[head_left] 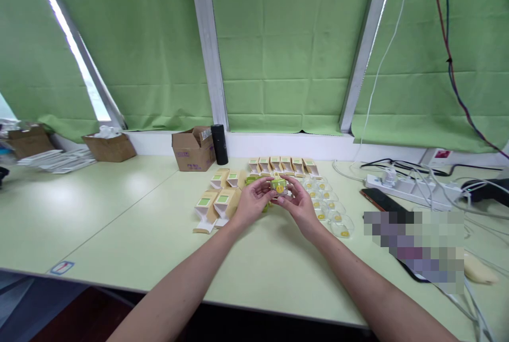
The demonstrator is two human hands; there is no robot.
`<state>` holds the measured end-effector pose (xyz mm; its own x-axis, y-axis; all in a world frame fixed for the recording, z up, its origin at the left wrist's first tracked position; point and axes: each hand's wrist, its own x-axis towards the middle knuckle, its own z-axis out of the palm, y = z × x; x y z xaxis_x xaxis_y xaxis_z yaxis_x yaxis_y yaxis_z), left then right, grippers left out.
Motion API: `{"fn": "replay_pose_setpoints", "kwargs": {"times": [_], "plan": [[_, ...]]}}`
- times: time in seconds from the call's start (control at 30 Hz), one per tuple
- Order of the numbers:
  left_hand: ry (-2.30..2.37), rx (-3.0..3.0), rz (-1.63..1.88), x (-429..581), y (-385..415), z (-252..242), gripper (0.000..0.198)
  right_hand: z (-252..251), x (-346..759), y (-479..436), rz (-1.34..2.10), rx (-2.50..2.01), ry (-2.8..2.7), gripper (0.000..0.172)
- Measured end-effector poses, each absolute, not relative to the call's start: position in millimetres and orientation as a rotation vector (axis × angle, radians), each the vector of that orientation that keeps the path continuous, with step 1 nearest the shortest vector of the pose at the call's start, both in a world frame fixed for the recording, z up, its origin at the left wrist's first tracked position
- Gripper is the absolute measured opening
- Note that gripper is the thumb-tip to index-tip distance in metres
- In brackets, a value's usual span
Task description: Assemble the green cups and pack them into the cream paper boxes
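In the head view, you had both hands up over the middle of the table [131, 241], gripping one small clear case [279, 187] between them. Your left hand [256, 196] held its left side with thumb and curled fingers, and your right hand [300, 208] closed on the other side, the thumbs close together at its lower edge. The case was in front of your body, with green inside and a yellow disc facing you.

The work looked partway through. To your right, clear cases [342, 228] with yellow discs lay in columns, outside any carton. To your left stood four tan cartons [224, 205] with flaps unfolded, and beyond your hands a row of similar cartons [286, 166]; you could make out no case inside any of them. Lime-green pieces [252, 178] lay partly hidden behind your left hand, so their number could not be told.

As for writing, the held disc bore a darker mark too small to read. The cartons showed plain green panels, and the cardboard box [193, 155] carried purple print that could not be deciphered. A blue-bordered sticker [62, 268] near the table's front edge had a red mark, without legible words. No brand could be read.
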<state>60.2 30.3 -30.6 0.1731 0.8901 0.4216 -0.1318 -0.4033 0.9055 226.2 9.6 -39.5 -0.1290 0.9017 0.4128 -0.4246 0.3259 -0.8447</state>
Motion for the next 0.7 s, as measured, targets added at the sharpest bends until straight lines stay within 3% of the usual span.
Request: {"fn": "replay_pose_setpoints", "kwargs": {"times": [0.17, 0.47, 0.7], "plan": [[0.816, 1.538, 1.44, 60.0, 29.8, -31.2, 0.052, -38.1, 223.1, 8.4, 1.236, -0.52, -1.169, 0.071], [0.895, 1.725, 1.451, 59.1, 25.2, -27.9, 0.042, -42.7, 221.1, 14.3, 1.225, -0.546, -1.096, 0.055], [0.853, 1.673, 1.5, 59.5, 24.7, -28.2, 0.045, -40.0, 227.2, 17.0, 1.47, -0.436, -0.936, 0.047]]}}
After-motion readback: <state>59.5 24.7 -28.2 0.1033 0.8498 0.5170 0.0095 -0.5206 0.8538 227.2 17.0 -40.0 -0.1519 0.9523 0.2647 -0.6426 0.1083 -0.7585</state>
